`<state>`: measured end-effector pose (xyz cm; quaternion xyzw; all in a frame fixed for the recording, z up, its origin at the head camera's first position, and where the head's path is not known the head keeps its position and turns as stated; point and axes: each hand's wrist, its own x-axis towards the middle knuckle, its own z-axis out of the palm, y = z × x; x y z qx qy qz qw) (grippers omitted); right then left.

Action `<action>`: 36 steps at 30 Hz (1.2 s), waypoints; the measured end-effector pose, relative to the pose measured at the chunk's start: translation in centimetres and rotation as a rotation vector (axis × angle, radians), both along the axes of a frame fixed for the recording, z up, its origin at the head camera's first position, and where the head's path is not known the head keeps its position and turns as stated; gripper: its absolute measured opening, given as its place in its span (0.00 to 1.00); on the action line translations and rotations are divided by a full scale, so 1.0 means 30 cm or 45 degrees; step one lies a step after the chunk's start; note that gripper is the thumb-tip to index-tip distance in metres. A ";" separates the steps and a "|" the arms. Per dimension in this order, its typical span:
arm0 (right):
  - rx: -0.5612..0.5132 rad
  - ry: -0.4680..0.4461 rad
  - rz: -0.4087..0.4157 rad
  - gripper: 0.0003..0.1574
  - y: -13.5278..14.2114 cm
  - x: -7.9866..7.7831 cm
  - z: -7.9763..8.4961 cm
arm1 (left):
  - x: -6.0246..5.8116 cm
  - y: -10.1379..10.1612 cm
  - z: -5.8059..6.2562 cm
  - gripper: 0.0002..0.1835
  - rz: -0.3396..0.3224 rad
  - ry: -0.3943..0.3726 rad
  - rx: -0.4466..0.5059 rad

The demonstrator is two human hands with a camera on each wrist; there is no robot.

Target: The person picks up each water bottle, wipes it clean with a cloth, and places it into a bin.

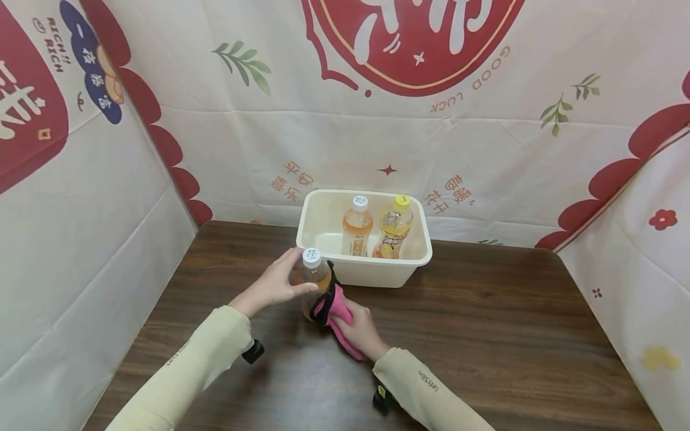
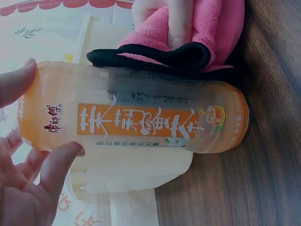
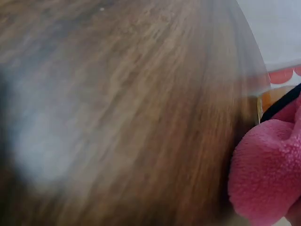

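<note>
An upright bottle of orange tea with a white cap is in front of the bin. My left hand holds it near the top, thumb and fingers on opposite sides. Its orange label faces the left wrist camera. My right hand grips a pink cloth with black edging and presses it against the bottle's right side. In the right wrist view only a bunched part of the cloth shows, with the right hand mostly out of frame. Whether the bottle's base touches the table cannot be told.
Just behind the held bottle stands a cream plastic bin. Inside it are a white-capped orange bottle and a yellow-capped bottle. The dark wooden table is bordered by printed fabric walls at the back and sides.
</note>
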<state>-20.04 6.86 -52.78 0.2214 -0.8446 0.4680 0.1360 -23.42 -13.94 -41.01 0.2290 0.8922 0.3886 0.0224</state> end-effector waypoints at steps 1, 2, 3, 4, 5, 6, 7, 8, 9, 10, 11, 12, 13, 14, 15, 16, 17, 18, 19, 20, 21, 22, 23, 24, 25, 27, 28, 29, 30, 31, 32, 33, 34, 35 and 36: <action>0.005 0.002 -0.001 0.08 0.002 -0.001 -0.005 | 0.002 0.002 -0.001 0.35 -0.001 0.013 0.001; 0.004 0.002 -0.002 0.08 0.003 -0.003 -0.008 | 0.004 0.004 -0.002 0.34 0.003 0.025 0.002; 0.006 0.006 -0.005 0.08 0.003 -0.004 -0.010 | 0.007 0.006 -0.003 0.34 0.011 0.039 -0.001; 0.006 0.006 -0.006 0.09 0.003 -0.004 -0.011 | 0.012 0.008 -0.003 0.34 0.023 0.044 -0.001; 0.003 0.007 -0.007 0.09 0.003 -0.003 -0.010 | 0.017 0.011 -0.003 0.35 0.034 0.054 0.000; 0.000 0.011 -0.011 0.08 0.002 -0.001 -0.009 | 0.023 0.014 -0.003 0.35 0.048 0.061 0.003; -0.006 0.007 -0.013 0.08 0.002 0.001 -0.008 | 0.028 0.019 -0.004 0.35 0.063 0.064 0.007; -0.013 -0.003 -0.016 0.07 0.002 0.003 -0.009 | 0.033 0.024 -0.003 0.36 0.086 0.060 0.012; -0.020 -0.015 -0.019 0.07 0.002 0.006 -0.008 | 0.039 0.030 -0.002 0.36 0.112 0.054 0.017; -0.026 -0.027 -0.024 0.07 0.002 0.008 -0.008 | 0.043 0.037 -0.001 0.37 0.139 0.047 0.028; -0.033 -0.041 -0.030 0.07 0.002 0.010 -0.008 | 0.046 0.045 0.001 0.37 0.167 0.043 0.039; -0.034 -0.050 -0.036 0.07 0.002 0.012 -0.008 | 0.049 0.053 0.003 0.37 0.199 0.036 0.047; -0.038 -0.056 -0.038 0.07 0.002 0.013 -0.007 | 0.051 0.060 0.005 0.38 0.233 0.028 0.052; -0.037 -0.057 -0.040 0.07 0.002 0.014 -0.007 | 0.054 0.067 0.007 0.38 0.268 0.019 0.053; -0.034 -0.048 -0.041 0.07 0.004 0.014 -0.006 | 0.054 0.072 0.008 0.38 0.299 0.023 0.050; -0.033 -0.031 -0.040 0.07 0.005 0.015 -0.004 | 0.054 0.076 0.010 0.38 0.321 0.031 0.052; -0.030 -0.013 -0.039 0.07 0.009 0.015 -0.003 | 0.054 0.078 0.010 0.37 0.332 0.039 0.056; -0.031 0.007 -0.035 0.08 0.013 0.016 -0.001 | 0.053 0.078 0.011 0.36 0.335 0.054 0.056; -0.037 0.020 -0.028 0.08 0.019 0.017 0.003 | 0.051 0.076 0.011 0.35 0.329 0.074 0.054; -0.041 0.030 -0.022 0.08 0.026 0.019 0.007 | 0.048 0.072 0.011 0.34 0.317 0.092 0.055; -0.052 0.035 -0.014 0.09 0.035 0.022 0.014 | 0.045 0.067 0.011 0.32 0.295 0.112 0.057; -0.063 0.034 -0.010 0.09 0.044 0.025 0.023 | 0.042 0.060 0.013 0.32 0.269 0.123 0.064; -0.068 0.036 -0.009 0.09 0.053 0.029 0.033 | 0.039 0.053 0.015 0.31 0.240 0.128 0.070; -0.078 0.035 -0.007 0.10 0.063 0.034 0.046 | 0.037 0.045 0.018 0.32 0.209 0.131 0.077; -0.088 0.040 -0.007 0.10 0.072 0.040 0.062 | 0.035 0.036 0.021 0.32 0.177 0.130 0.083; -0.112 0.071 0.002 0.12 0.086 0.056 0.105 | 0.033 0.020 0.030 0.32 0.126 0.113 0.087; -0.116 0.101 0.008 0.13 0.093 0.065 0.133 | 0.032 0.013 0.035 0.32 0.104 0.106 0.088; -0.127 0.122 0.018 0.14 0.098 0.073 0.158 | 0.032 0.006 0.040 0.31 0.083 0.098 0.086; -0.139 0.140 0.033 0.14 0.102 0.082 0.184 | 0.031 0.000 0.043 0.31 0.062 0.095 0.078; -0.147 0.163 0.047 0.15 0.106 0.091 0.210 | 0.031 -0.005 0.047 0.30 0.047 0.096 0.061; -0.156 0.180 0.063 0.16 0.109 0.098 0.235 | 0.029 -0.009 0.049 0.30 0.030 0.104 0.044; -0.162 0.199 0.072 0.17 0.112 0.105 0.259 | 0.028 -0.012 0.051 0.30 0.012 0.106 0.035; -0.172 0.211 0.079 0.17 0.114 0.108 0.273 | 0.026 -0.015 0.052 0.30 -0.002 0.104 0.026; -0.182 0.218 0.084 0.17 0.116 0.109 0.287 | 0.025 -0.017 0.053 0.30 -0.019 0.102 0.019; -0.189 0.231 0.087 0.17 0.117 0.110 0.301 | 0.023 -0.020 0.053 0.30 -0.040 0.107 0.013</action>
